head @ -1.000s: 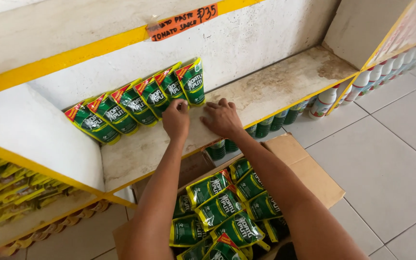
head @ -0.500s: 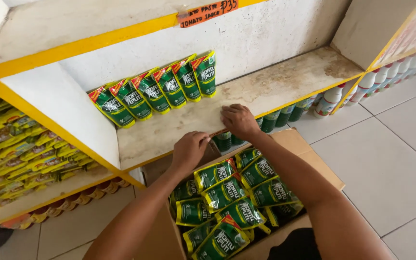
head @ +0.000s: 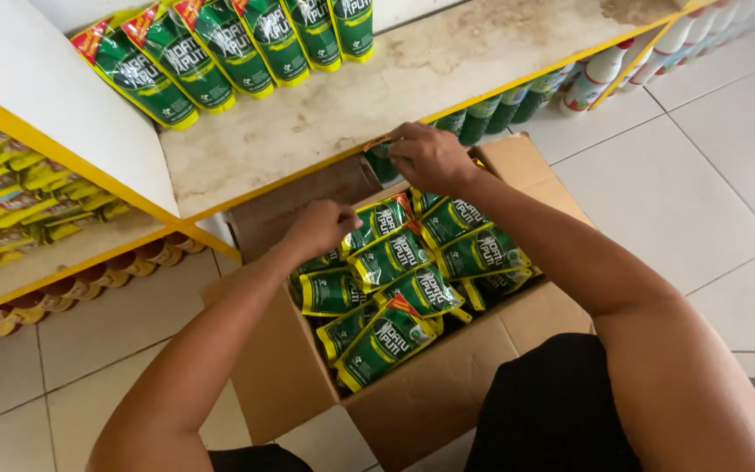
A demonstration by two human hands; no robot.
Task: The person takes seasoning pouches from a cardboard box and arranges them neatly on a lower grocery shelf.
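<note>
One view is available, taken from a head-worn camera. It looks steeply downward and slightly forward, from above the person's own forearms, which enter from the bottom edge. The range is close: the open cardboard box (head: 308, 385) of green pouches (head: 388, 336) fills the centre of the frame, directly below the lens. The left hand (head: 321, 229) and right hand (head: 430, 157) lie in the middle of the picture. The upper part of the frame takes in the white shelf (head: 325, 131) with its yellow edge. The tiled floor (head: 701, 157) occupies the right side. The horizon is tilted, with the shelf edge running diagonally. No second view shares the scene.
</note>
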